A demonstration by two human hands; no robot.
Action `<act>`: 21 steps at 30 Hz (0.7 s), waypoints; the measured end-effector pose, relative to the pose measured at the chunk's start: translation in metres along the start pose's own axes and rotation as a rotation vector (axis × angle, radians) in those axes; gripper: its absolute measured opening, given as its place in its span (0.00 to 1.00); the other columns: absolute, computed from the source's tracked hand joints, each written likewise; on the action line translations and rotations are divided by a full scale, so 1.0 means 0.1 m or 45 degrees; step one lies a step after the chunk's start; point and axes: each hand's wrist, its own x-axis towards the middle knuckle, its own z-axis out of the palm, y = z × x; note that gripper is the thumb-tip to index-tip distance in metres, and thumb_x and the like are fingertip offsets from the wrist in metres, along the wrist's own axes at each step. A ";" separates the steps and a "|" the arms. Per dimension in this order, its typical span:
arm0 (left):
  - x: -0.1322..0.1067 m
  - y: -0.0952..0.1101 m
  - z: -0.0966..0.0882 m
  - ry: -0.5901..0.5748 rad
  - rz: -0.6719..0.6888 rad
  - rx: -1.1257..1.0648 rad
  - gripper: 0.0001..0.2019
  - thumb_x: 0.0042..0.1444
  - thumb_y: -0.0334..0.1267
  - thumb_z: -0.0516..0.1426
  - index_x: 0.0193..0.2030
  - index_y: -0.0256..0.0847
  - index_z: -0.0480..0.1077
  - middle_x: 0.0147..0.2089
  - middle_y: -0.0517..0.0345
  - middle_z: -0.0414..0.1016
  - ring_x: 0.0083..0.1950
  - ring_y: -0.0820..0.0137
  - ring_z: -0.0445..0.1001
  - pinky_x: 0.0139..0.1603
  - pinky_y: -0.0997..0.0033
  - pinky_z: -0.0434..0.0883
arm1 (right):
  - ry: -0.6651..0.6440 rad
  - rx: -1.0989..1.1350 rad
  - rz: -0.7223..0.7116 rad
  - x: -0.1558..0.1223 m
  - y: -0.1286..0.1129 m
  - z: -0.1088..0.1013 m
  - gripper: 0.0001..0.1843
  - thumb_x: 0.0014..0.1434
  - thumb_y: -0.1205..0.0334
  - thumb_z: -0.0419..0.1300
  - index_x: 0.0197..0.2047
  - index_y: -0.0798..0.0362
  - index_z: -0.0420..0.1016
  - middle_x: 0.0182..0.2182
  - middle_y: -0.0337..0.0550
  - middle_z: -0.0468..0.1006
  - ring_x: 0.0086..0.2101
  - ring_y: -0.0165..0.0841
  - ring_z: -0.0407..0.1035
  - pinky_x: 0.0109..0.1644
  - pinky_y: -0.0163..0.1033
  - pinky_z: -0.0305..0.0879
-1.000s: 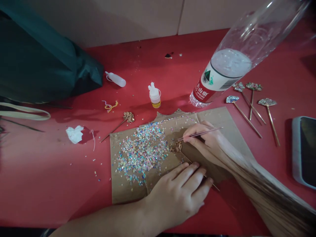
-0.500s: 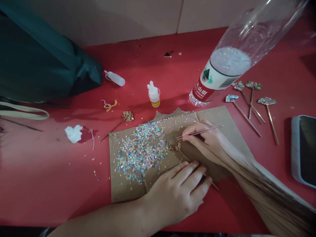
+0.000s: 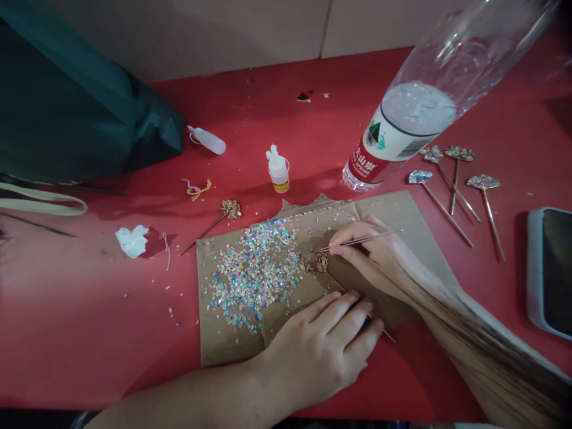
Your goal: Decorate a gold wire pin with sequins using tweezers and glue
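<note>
My right hand (image 3: 370, 256) pinched tweezers (image 3: 360, 241) in a narrow grip by the gold flower pick (image 3: 319, 263) on the cardboard (image 3: 393, 208); my open left hand (image 3: 326, 351) lay across its stick (image 3: 336, 283).

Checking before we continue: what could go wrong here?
The tweezers in the right hand sit by the gold filigree piece, so a slip could shift it. The left hand rests near loose glitter, which could get brushed off the cardboard. The tall plastic bottle could topple onto the work.
</note>
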 end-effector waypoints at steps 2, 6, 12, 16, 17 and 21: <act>0.00 0.00 0.00 -0.006 0.001 0.001 0.21 0.63 0.44 0.50 0.60 0.39 0.63 0.63 0.54 0.63 0.65 0.64 0.60 0.66 0.64 0.59 | 0.002 0.001 0.021 0.00 0.01 0.01 0.07 0.61 0.62 0.55 0.33 0.48 0.73 0.29 0.34 0.79 0.30 0.31 0.71 0.42 0.41 0.62; 0.00 -0.01 0.00 -0.015 -0.013 -0.002 0.20 0.64 0.43 0.49 0.60 0.40 0.63 0.63 0.56 0.63 0.65 0.65 0.60 0.66 0.65 0.59 | 0.028 0.019 0.029 -0.01 0.02 0.02 0.08 0.61 0.61 0.56 0.31 0.47 0.73 0.28 0.34 0.79 0.29 0.32 0.71 0.40 0.42 0.62; 0.00 0.00 -0.01 -0.018 -0.001 -0.001 0.21 0.63 0.43 0.50 0.60 0.39 0.63 0.63 0.55 0.63 0.65 0.65 0.60 0.66 0.65 0.60 | -0.024 0.088 0.139 0.02 -0.02 -0.03 0.10 0.62 0.60 0.54 0.30 0.47 0.74 0.28 0.36 0.78 0.31 0.33 0.70 0.40 0.42 0.62; 0.00 0.00 0.00 -0.019 -0.010 -0.003 0.20 0.63 0.43 0.50 0.60 0.39 0.63 0.63 0.55 0.63 0.65 0.65 0.59 0.66 0.64 0.60 | -0.033 0.276 0.301 0.02 -0.06 -0.08 0.10 0.62 0.59 0.54 0.30 0.49 0.72 0.27 0.36 0.77 0.31 0.31 0.70 0.38 0.38 0.63; 0.00 0.00 0.00 -0.018 -0.012 -0.006 0.20 0.63 0.43 0.50 0.60 0.39 0.63 0.63 0.55 0.63 0.65 0.65 0.59 0.66 0.65 0.59 | -0.038 0.330 0.333 0.02 -0.06 -0.09 0.10 0.62 0.58 0.54 0.31 0.50 0.71 0.27 0.36 0.77 0.30 0.30 0.70 0.36 0.36 0.63; 0.00 0.00 0.00 -0.015 -0.016 -0.012 0.21 0.64 0.43 0.49 0.61 0.40 0.63 0.64 0.56 0.63 0.65 0.65 0.59 0.66 0.65 0.59 | -0.051 0.438 0.333 0.00 -0.04 -0.10 0.13 0.62 0.56 0.54 0.28 0.50 0.70 0.26 0.35 0.75 0.29 0.28 0.69 0.34 0.34 0.63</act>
